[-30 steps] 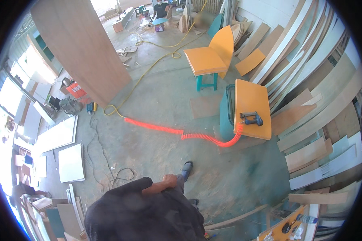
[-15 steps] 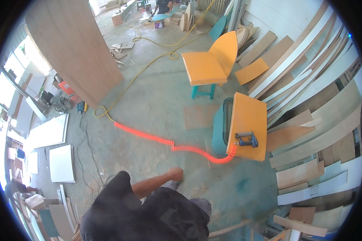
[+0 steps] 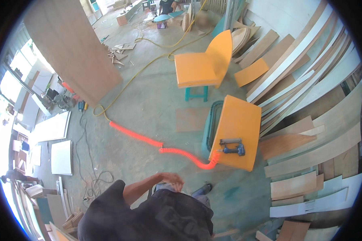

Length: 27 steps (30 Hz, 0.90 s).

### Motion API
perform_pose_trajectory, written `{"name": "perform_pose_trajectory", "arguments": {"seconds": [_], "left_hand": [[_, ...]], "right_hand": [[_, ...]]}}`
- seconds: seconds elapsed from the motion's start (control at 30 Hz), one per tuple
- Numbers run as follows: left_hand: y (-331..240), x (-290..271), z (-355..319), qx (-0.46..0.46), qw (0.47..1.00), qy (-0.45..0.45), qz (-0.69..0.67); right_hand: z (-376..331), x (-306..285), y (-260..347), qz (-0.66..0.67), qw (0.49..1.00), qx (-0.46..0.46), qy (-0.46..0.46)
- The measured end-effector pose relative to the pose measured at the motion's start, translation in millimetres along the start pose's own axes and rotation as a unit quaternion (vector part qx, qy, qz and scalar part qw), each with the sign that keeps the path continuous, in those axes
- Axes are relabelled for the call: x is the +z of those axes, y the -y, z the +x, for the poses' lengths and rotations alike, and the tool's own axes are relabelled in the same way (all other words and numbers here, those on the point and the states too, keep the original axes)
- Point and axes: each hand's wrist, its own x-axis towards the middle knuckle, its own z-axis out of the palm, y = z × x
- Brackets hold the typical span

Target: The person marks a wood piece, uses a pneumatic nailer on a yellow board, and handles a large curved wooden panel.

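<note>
Nail gun (image 3: 237,150) on panel (image 3: 241,124) | hose (image 3: 136,135) — left of panel | stool (image 3: 205,93) — behind panel | planks (image 3: 295,184) right of panel

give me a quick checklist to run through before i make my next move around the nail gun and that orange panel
1. Left hand unburdened: ok, it appears to hold nothing.
2. Right hand unburdened: cannot tell, it is out of view.
3. Nail gun at rest: ok, it lies on the orange panel, with no hand on it.
4. Red coiled hose firmly joined to the tool: cannot tell, it reaches the tool but the joint is too small to judge.
5. Floor ahead without trip hazards: not ok, the hose lies across it.
6. Panel steady: cannot tell, its support is mostly hidden.
</note>
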Motion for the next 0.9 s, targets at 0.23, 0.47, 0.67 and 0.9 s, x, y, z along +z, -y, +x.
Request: {"name": "perform_pose_trajectory", "arguments": {"seconds": [0.23,0.47,0.67,0.9], "left_hand": [[-306,163,-65,0.304,0.902,-0.307,-0.011],[-423,235,-119,0.615,0.781,-0.068,-0.082],[-420,202,-114,0.673,0.725,-0.051,-0.136],[-404,160,-103,0.678,0.71,-0.046,-0.184]], "right_hand": [[108,-210,47,0.313,0.937,0.09,-0.13],[159,-329,74,0.422,0.897,0.009,-0.133],[104,-322,185,0.389,0.919,0.036,0.042],[113,-374,106,-0.06,0.993,-0.027,0.097]]}}
